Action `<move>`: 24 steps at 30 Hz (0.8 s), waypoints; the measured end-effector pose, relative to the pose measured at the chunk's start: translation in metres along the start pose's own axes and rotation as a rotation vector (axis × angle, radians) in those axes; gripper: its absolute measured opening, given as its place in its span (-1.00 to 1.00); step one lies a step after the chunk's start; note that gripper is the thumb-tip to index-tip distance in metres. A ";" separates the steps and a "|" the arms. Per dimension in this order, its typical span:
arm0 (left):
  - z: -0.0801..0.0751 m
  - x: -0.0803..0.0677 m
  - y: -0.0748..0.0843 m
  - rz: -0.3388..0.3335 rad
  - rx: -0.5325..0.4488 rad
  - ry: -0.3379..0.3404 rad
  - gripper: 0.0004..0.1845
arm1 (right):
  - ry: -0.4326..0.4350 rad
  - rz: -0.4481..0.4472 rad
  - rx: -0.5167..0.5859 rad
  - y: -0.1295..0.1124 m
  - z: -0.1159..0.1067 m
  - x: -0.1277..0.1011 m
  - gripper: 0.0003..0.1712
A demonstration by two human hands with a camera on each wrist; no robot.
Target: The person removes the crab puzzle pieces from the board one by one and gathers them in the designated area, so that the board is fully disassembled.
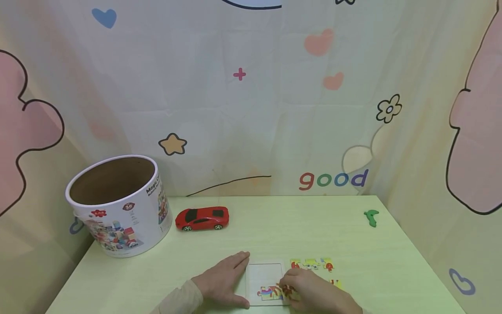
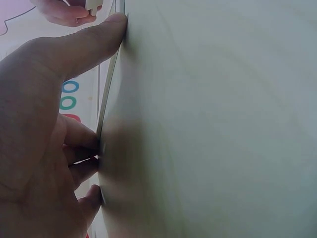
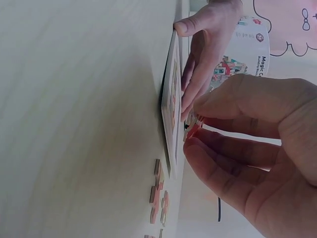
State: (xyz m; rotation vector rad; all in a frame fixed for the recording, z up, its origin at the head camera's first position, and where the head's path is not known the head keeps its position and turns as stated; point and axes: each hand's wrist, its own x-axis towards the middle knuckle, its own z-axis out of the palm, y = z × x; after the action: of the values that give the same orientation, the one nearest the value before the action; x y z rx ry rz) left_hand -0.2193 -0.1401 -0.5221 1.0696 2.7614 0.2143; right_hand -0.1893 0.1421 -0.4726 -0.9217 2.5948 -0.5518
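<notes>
A square white puzzle tray (image 1: 264, 274) lies near the front of the table. Along its left edge rests my left hand (image 1: 224, 279), thumb and fingers spread and fairly straight, touching the frame. Puzzle pieces (image 1: 268, 293) with coloured prints sit in the lower part of the tray. Over the tray's lower right, my right hand (image 1: 313, 290) pinches a puzzle piece (image 3: 193, 126) between thumb and fingertips. In the right wrist view that piece is tilted, with red on it, close over the tray; the fingers partly hide it.
Several loose yellow and red puzzle pieces (image 1: 311, 264) lie right of the tray, some partly behind my right hand. Farther back are a red toy car (image 1: 201, 219) and a large white bucket (image 1: 129, 226) at left. A small green toy (image 1: 371, 218) lies at far right.
</notes>
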 end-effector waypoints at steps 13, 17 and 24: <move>-0.004 0.001 0.001 -0.007 -0.003 -0.008 0.20 | 0.002 0.028 0.047 0.003 0.001 -0.006 -0.72; -0.004 0.002 0.001 -0.005 0.005 -0.003 0.19 | 0.009 0.007 0.036 0.006 0.002 -0.008 -0.73; -0.002 0.000 0.001 0.002 0.007 -0.001 0.20 | 0.024 -0.016 0.004 0.010 0.004 -0.015 -0.75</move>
State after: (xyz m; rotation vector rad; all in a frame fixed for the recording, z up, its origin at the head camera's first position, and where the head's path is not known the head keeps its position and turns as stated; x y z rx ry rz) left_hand -0.2191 -0.1391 -0.5199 1.0746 2.7623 0.2043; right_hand -0.1822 0.1579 -0.4783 -0.9414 2.6086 -0.5761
